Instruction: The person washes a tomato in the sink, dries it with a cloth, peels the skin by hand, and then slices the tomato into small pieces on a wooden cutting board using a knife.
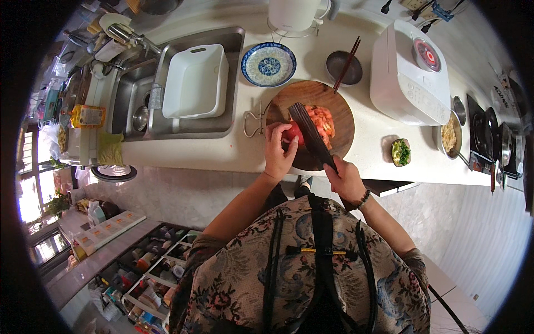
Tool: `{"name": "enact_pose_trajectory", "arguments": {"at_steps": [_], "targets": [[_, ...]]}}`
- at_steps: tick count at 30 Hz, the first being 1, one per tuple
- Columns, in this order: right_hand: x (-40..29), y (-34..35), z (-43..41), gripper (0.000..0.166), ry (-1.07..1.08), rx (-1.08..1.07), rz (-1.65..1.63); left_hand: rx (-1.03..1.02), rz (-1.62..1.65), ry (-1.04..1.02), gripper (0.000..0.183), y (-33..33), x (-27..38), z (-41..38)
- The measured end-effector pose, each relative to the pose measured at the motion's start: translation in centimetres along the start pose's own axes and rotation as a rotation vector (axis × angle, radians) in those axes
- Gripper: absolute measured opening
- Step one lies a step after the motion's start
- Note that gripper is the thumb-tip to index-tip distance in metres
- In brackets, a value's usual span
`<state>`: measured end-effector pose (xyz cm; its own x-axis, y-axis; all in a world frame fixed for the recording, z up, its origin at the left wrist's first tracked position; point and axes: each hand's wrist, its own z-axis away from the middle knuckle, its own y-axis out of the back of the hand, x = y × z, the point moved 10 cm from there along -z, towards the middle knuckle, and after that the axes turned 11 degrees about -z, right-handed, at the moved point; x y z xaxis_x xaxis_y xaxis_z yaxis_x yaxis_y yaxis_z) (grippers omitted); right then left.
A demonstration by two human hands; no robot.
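Note:
On a round wooden cutting board (340, 104), my left hand (280, 150) holds a red tomato (294, 132) at the left side. My right hand (347, 177) grips the handle of a dark-bladed kitchen knife (309, 132), whose broad blade slants up and left, beside the tomato. Chopped tomato pieces (322, 121) lie to the right of the blade, which partly hides them. Above the board stand a blue-rimmed plate (269, 65) and a dark bowl (340, 64) with chopsticks (348, 62) across its rim.
A white basin (196, 83) sits in the steel sink (238, 100) at left. A metal rack handle (251, 124) touches the board's left side. At right are a white rice cooker (411, 79), a small dish of chopped greens (400, 152), a bowl of beaten-looking yellow food (449, 135) and a stove (479, 133).

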<state>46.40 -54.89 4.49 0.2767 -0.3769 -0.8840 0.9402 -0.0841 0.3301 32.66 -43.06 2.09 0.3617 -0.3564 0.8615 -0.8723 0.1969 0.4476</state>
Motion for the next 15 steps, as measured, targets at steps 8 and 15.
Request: {"name": "enact_pose_trajectory", "arguments": {"at_steps": [8, 15], "targets": [[-2.0, 2.0, 0.2, 0.016, 0.077, 0.048, 0.084, 0.069, -0.209, -0.119, 0.037, 0.1, 2.2, -1.0], [-3.9, 2.4, 1.4, 0.018, 0.082, 0.026, 0.192, 0.001, -0.104, 0.062, 0.037, -0.4, 1.0, -0.9]]}}
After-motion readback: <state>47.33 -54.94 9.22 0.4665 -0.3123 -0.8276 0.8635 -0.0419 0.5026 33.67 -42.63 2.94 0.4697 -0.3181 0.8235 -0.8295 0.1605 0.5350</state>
